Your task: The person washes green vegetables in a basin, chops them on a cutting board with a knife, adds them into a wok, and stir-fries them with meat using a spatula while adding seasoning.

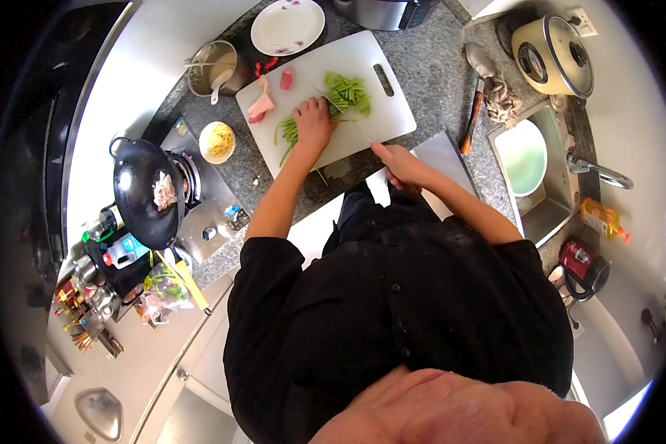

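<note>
The right hand (401, 164) holds a knife (362, 132). The left hand (314, 123), fingers bent, holds green stalks (287, 133) down on a white board (383, 117). Cut green bits (348, 93) and pink meat (260, 105) lie on it too. The board sits on the gray table (431, 74).

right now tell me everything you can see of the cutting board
The cutting board is a white rectangle, plastic by its look, with rounded corners and a dark slot handle at its right end. It lies flat, slightly askew, on the grey speckled counter. Cut greens sit in a heap on it, longer stalks to their left, and pieces of meat near the left end. The left hand is over the greens; the knife crosses the near edge.
</note>
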Demonstrator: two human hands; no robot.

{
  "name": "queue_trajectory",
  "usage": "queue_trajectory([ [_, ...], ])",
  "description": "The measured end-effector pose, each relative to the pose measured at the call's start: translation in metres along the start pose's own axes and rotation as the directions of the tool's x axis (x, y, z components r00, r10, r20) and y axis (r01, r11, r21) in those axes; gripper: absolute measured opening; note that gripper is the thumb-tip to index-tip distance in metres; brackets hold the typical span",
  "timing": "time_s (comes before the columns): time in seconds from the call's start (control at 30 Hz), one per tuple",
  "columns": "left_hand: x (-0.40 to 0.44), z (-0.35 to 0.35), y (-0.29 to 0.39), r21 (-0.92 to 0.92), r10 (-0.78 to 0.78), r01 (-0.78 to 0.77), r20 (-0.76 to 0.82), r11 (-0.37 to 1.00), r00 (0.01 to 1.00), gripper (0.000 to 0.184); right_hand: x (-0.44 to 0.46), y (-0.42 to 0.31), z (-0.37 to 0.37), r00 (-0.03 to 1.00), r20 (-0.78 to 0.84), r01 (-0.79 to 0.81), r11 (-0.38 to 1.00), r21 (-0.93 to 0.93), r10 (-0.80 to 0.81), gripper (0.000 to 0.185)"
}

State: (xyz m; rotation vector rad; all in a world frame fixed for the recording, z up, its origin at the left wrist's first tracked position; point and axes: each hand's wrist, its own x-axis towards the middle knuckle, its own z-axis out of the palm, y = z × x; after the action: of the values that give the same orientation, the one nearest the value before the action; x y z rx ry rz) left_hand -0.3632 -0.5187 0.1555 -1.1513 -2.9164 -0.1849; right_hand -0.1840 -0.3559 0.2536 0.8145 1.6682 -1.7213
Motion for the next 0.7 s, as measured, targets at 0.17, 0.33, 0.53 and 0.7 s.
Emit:
queue_trajectory([
  [0.17, -0.001, -0.004, 0.001, 0.014, 0.001, -0.002, 0.014, 1.0, 1.0, 0.065, 0.062, 0.01, 0.015, 0.998, -0.007, 0.064, 0.996, -0.055, -0.065, 0.064],
  [0.33, 0.003, -0.007, 0.002, 0.002, 0.001, -0.001, 0.026, 1.0, 1.0, 0.062, 0.064, -0.004, 0.005, 1.0, -0.001, 0.003, 0.999, -0.05, -0.003, 0.057],
  [0.53, 0.024, 0.006, -0.009, -0.192, -0.038, 0.04, 0.01, 0.981, 0.999, 0.063, -0.001, -0.012, -0.002, 0.936, -0.142, 0.306, 0.945, -0.115, -0.321, 0.061],
  [0.7, 0.017, -0.018, -0.02, -0.157, -0.017, 0.034, 0.11, 0.987, 0.994, 0.073, -0.035, 0.003, 0.0, 0.979, -0.07, 0.188, 0.979, -0.081, -0.193, 0.046],
])
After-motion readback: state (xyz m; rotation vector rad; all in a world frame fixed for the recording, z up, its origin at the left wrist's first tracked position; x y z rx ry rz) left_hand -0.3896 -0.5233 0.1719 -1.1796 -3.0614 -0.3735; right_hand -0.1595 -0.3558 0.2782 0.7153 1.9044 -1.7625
